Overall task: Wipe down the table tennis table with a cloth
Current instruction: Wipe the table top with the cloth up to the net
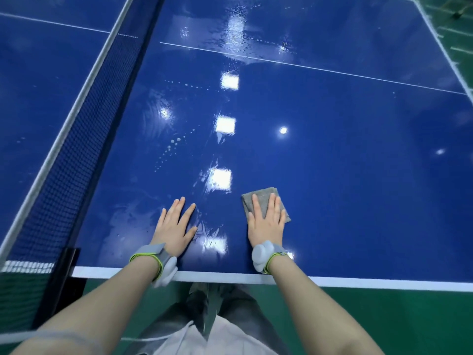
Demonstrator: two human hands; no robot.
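The person is leaning over the near edge of the blue worktop [332,155], both arms reaching forward onto it. The right hand [266,221] is lying flat with straight fingers on a folded grey cloth [263,198], pressing it against the surface just inside the white border line; the cloth's far corners are showing beyond the fingertips and one corner is sticking out to the right of the hand. The left hand [176,224] is resting palm down on the bare surface beside it, fingers spread and holding nothing, a short way apart from the cloth. Each wrist is wearing a grey band [151,254] with green trim (a white rounded unit is attached to each). Wet streaks and rows of droplets [174,147] are glistening on the surface ahead of the hands, among the reflections of ceiling lights. The net [76,155] is running diagonally along the left, its clamp [70,267] gripping the worktop's edge near the left forearm. Green floor [384,321] is showing below.
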